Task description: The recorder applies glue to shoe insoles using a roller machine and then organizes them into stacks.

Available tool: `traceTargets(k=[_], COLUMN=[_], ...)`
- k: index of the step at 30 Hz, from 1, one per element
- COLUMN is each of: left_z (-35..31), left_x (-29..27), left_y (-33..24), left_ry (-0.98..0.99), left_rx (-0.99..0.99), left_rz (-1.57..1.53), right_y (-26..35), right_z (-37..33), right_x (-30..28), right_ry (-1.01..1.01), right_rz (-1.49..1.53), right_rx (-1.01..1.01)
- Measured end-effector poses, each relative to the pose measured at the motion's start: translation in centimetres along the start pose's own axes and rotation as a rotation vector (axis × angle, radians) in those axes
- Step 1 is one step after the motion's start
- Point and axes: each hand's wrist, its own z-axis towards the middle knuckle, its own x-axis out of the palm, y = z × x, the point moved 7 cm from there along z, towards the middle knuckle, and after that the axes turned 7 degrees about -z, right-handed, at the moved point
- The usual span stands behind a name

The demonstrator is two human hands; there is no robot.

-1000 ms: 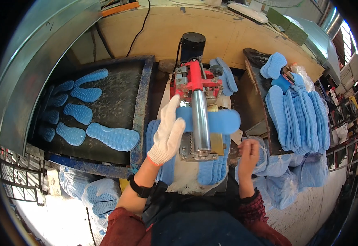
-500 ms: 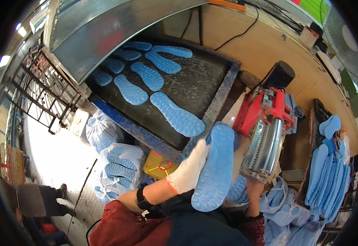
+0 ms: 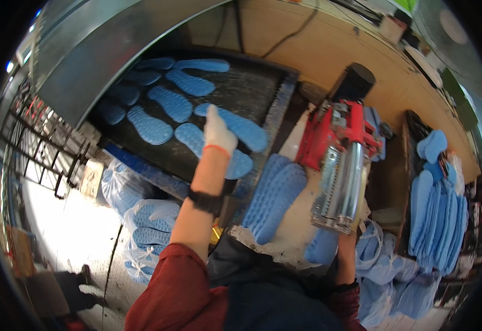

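My left hand (image 3: pixel 219 132), in a white glove with an orange cuff, is closed on the edge of a blue insole (image 3: pixel 246 131) over the dark tray (image 3: pixel 278 94). Just under that hand lies another blue insole (image 3: pixel 240 165), partly covered by it. Several more bumpy insoles (image 3: pixel 170 103) are spread across the tray. My right hand (image 3: pixel 349 240) reaches beneath the front end of a red machine with a shiny metal roller (image 3: pixel 353 176). Its fingers are hidden there. Beside that wrist rests a blue insole (image 3: pixel 322 246). Between tray and machine sits an overlapping pile of insoles (image 3: pixel 277 196).
A metal hood (image 3: pixel 114 47) overhangs the tray's left side. Clear bags of insoles (image 3: pixel 150 223) stand on the floor at left, and more bags (image 3: pixel 381 287) at lower right. A row of insoles (image 3: pixel 439 220) stands on a rack at right. Another person's legs (image 3: pixel 70 289) show lower left.
My left hand has carried the insole from in front of my body up and left onto the tray. The pile beside the machine is now uncovered. My right hand stays by the machine.
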Motion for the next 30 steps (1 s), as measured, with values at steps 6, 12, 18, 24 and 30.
traceTargets(k=[6,12,18,24,30], left_z=[-5.9,-13.3,-14.8,-16.2,-19.3], left_x=[-3.8,-0.6,1.1,3.8,3.3], left_y=[-6.8,-20.7,-20.9,-14.2,-8.4], left_ry=[0.072,0.548,0.425,0.836,0.882], left_rx=[-0.213,0.353,0.771,0.346,-0.049], left_rz=[-1.102,-1.309,-0.824,-0.780,-0.921], right_y=[10.1,19.5,12.7,-4.2,4.3], right_z=[2.0,1.1,-0.3,1.5,-1.2], right_x=[-7.0,-4.0,-6.4,-0.1,14.2], right_ry=[-0.376,-0.282,-0.359,0.049,0.186], right_rz=[-0.465,-0.800,0.060,-0.409,-0.247], right_rx=[-0.475,-1.011,-0.500,-0.155,-0.683])
